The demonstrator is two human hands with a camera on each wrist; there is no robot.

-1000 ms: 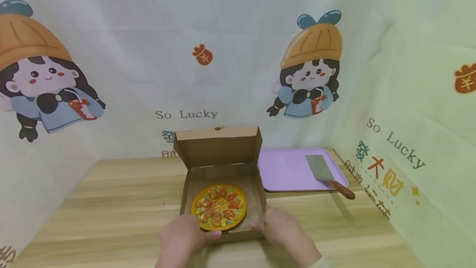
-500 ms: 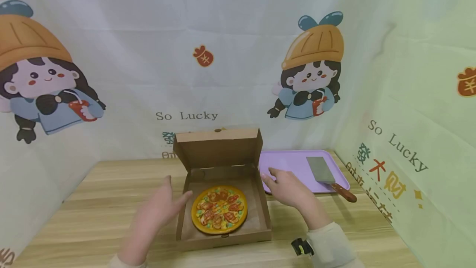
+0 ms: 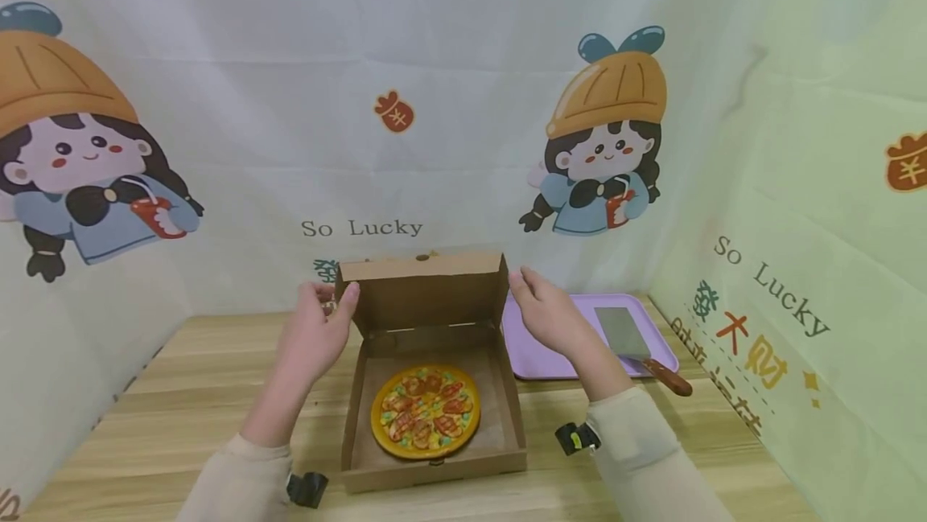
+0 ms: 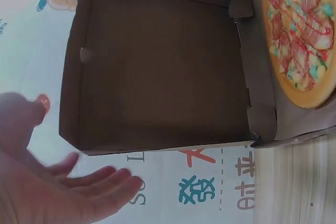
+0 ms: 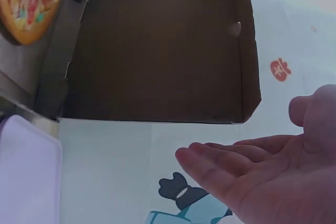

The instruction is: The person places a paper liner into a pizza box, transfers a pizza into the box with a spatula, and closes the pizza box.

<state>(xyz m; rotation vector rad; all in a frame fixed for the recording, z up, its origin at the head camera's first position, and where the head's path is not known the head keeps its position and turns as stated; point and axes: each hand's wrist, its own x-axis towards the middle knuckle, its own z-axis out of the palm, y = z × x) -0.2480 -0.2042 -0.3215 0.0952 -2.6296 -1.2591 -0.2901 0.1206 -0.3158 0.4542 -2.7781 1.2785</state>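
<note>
A cardboard pizza box (image 3: 434, 474) stands on the table with its lid (image 3: 427, 301) raised at the back. Inside lies a round toy-like pizza (image 3: 426, 412) with a yellow rim, left of the box's middle. My left hand (image 3: 315, 333) is at the lid's left edge, thumb apart from the loosely extended fingers (image 4: 100, 184). Beyond the lid's right edge is my right hand (image 3: 550, 317), its fingers (image 5: 220, 163) nearly straight. In the wrist views a small gap shows between each hand and the lid, and neither hand holds anything.
A purple tray (image 3: 550, 345) lies right of the box, partly behind my right hand. On it rests a metal spatula (image 3: 623, 330), its wooden handle (image 3: 668, 377) overhanging the rim. A printed cloth (image 3: 463, 144) hangs behind the wooden table (image 3: 217, 361).
Both hands have left the box's front edge and moved up and away to the two sides of the raised lid. Box, pizza, tray and spatula keep their places.
</note>
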